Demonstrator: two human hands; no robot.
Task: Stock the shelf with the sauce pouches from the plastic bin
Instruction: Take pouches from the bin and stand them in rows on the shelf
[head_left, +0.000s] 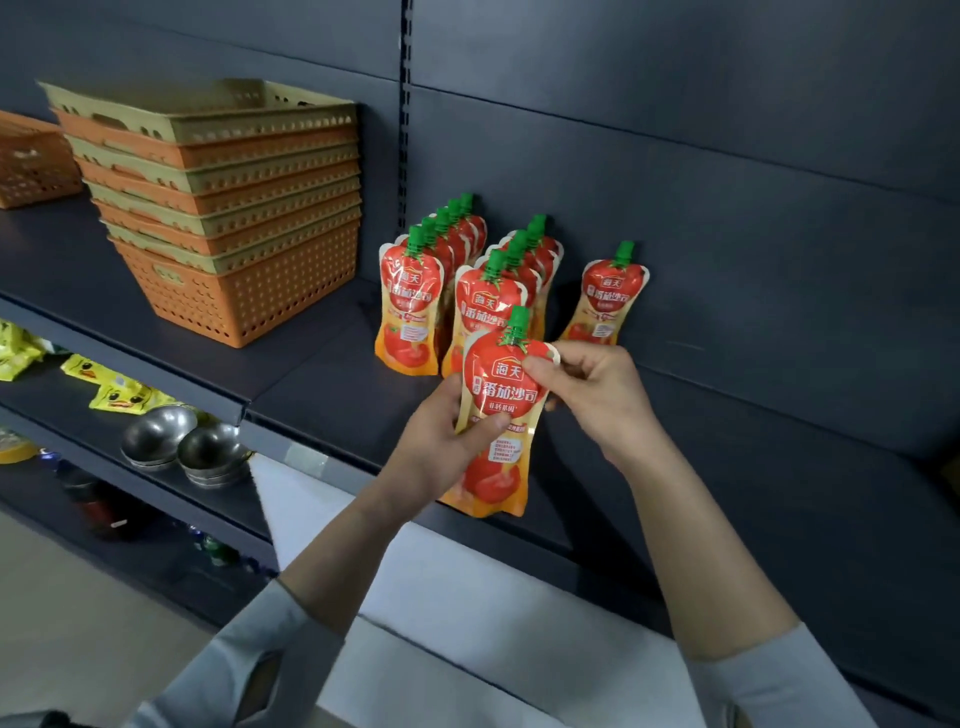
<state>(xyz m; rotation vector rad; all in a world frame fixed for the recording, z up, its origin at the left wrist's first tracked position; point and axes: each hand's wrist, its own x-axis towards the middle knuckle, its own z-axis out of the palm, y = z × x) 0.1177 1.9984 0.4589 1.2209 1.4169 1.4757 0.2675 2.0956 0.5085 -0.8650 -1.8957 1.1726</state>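
Both grey sleeves (270, 660) reach up from the bottom edge toward the shelf (322, 384). I see my left hand (441, 441) clamped on the lower left side of a sauce pouch (506, 410), thumb across its front, while my right hand (597, 389) pinches its upper right edge. That pouch is upright over the shelf's front lip. Behind it stand two rows of pouches (415, 306) and a single pouch (605, 296) leaning on the back panel. Stacked baskets (228, 208) sit well to the left.
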